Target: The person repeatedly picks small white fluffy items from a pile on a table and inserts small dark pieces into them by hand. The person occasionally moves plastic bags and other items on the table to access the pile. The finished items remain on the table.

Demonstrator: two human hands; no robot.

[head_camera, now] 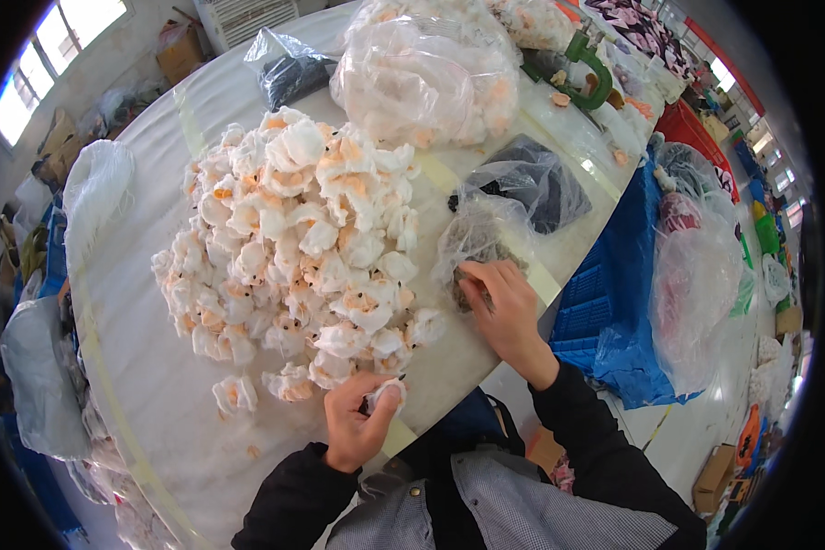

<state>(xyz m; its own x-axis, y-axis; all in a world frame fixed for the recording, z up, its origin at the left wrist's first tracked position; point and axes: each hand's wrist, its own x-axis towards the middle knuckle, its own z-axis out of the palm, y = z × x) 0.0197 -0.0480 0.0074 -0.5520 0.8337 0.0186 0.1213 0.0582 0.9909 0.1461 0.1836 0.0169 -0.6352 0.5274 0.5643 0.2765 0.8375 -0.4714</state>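
Note:
My left hand (pixel 356 421) grips a small white fluffy fabric piece (pixel 394 397) at the table's near edge, and a thin dark tip sticks up from it. To the right, my right hand (pixel 505 302) reaches into the mouth of a clear plastic bag (pixel 464 237) holding small brownish-grey bits. Its thumb and forefinger are close together, and whether anything sits between them is hidden. A large heap of white and peach fluffy pieces (pixel 295 254), some with black specks, lies left of my right hand. One loose piece (pixel 235 395) rests apart from the heap.
Behind the heap stands a bulging clear bag of similar pieces (pixel 426 75). Plastic bags of dark material (pixel 550 185) (pixel 292 72) lie on the covered table (pixel 151 330). A green clamp (pixel 588 65) is at the far right edge. Blue crates (pixel 581 302) stand beside the table.

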